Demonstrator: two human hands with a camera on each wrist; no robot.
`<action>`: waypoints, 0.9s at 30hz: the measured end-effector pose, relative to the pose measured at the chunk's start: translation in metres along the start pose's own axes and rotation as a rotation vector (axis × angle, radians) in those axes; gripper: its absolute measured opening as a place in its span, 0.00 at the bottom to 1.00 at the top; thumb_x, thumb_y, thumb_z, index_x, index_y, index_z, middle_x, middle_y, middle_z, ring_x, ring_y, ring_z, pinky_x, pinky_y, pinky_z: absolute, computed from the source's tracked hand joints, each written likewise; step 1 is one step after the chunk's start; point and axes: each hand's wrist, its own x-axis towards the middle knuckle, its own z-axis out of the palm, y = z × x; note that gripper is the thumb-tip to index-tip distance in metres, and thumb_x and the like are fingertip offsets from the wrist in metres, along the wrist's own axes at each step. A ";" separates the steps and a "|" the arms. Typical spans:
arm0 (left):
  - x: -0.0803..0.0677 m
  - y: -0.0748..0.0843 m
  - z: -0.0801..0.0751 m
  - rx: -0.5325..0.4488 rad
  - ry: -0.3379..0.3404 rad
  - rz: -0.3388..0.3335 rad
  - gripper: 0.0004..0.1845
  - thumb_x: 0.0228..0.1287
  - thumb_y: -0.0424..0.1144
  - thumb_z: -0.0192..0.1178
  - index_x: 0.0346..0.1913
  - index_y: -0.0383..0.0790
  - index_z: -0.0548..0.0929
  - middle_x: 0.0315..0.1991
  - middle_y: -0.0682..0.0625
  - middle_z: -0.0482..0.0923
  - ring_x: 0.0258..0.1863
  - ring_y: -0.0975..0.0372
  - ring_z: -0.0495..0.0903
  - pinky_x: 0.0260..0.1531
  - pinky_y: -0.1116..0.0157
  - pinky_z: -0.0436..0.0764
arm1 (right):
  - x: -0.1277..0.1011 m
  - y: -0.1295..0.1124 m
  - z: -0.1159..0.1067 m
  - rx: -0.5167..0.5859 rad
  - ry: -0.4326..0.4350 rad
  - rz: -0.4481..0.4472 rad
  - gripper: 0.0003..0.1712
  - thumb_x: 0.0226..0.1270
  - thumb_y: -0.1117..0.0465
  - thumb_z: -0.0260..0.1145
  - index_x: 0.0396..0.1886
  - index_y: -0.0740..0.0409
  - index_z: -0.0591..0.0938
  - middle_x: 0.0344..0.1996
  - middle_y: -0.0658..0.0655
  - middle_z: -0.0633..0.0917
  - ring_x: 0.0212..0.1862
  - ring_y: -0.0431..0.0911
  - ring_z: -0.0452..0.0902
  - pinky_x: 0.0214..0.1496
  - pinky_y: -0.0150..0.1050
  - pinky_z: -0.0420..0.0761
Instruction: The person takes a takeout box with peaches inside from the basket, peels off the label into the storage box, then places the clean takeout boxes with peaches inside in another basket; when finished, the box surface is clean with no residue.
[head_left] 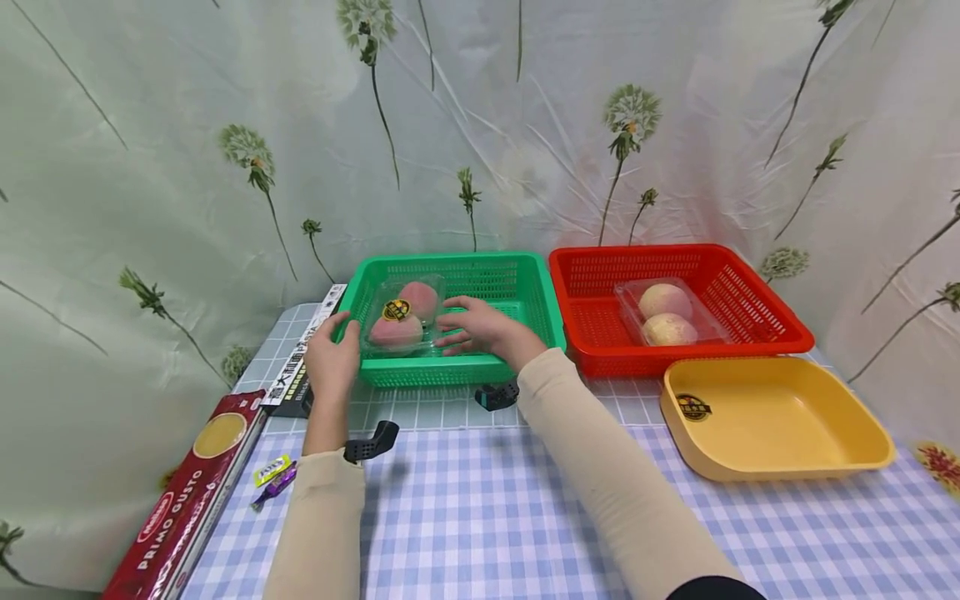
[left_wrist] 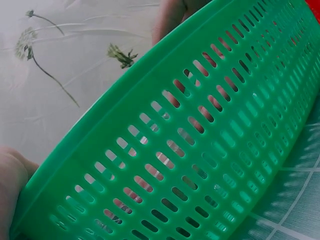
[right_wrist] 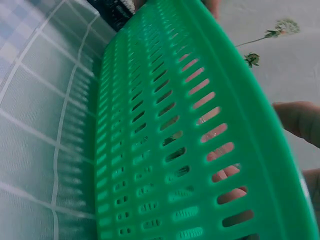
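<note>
A clear plastic box (head_left: 401, 321) holding two pink peaches, with a round sticker on its lid, lies in the left half of the green basket (head_left: 457, 371). My left hand (head_left: 333, 358) reaches over the basket's front left corner and touches the box's left end. From inside the basket, my right hand (head_left: 480, 329) lays its straight fingers against the box's right side. The left wrist view is filled by the slotted green basket wall (left_wrist: 200, 125), with pink showing through the slots. In the right wrist view, the basket wall (right_wrist: 165, 125) has fingertips (right_wrist: 300, 120) past its rim.
A red basket (head_left: 750, 292) to the right holds another clear box of two peaches (head_left: 666, 312). An empty yellow tray (head_left: 787, 425) sits in front of it. On the left lie a red pasta box (head_left: 187, 500), a black-and-white box (head_left: 307, 350) and small wrapped sweets (head_left: 273, 479).
</note>
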 end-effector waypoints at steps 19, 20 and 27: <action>-0.001 -0.001 -0.001 -0.008 -0.015 -0.018 0.21 0.73 0.46 0.52 0.65 0.48 0.79 0.68 0.42 0.74 0.70 0.47 0.70 0.67 0.47 0.68 | -0.003 0.000 -0.010 -0.023 0.144 0.023 0.29 0.71 0.61 0.65 0.69 0.48 0.71 0.71 0.60 0.67 0.66 0.59 0.69 0.69 0.58 0.72; -0.001 -0.001 -0.001 -0.009 -0.015 -0.018 0.21 0.73 0.46 0.51 0.65 0.48 0.79 0.68 0.42 0.74 0.70 0.47 0.70 0.67 0.47 0.69 | -0.003 0.000 -0.010 -0.032 0.162 0.018 0.28 0.70 0.61 0.66 0.68 0.47 0.72 0.72 0.59 0.66 0.68 0.59 0.67 0.69 0.59 0.71; -0.001 0.001 -0.002 -0.021 -0.017 -0.023 0.21 0.73 0.45 0.51 0.65 0.48 0.79 0.69 0.42 0.74 0.69 0.47 0.70 0.65 0.47 0.70 | -0.008 -0.003 -0.017 -0.066 0.274 -0.039 0.25 0.68 0.64 0.68 0.63 0.49 0.75 0.76 0.56 0.59 0.75 0.58 0.57 0.67 0.70 0.66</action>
